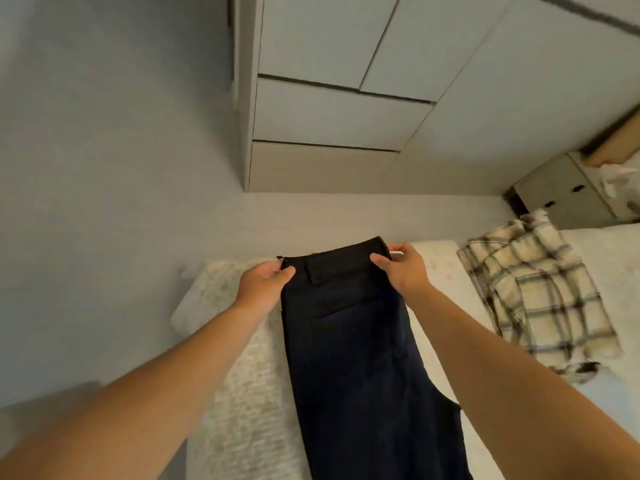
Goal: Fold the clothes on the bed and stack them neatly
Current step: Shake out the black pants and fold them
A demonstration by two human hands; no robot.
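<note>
A person holds dark trousers [349, 341] by the waistband over the bed [450, 271]; the left hand [263, 282] pinches one end, the right hand [401, 268] the other; the legs hang down between the forearms; a checked shirt [533, 296] lies crumpled on the bed, right of the right hand, apart from it; a cream blanket [239, 393] lies beneath the left arm.

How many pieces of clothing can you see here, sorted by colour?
Dark navy: 1, the trousers, pinched at the waistband by the left hand and right hand.
Cream plaid: 1, the shirt lying on the bed.
Total: 2
</note>
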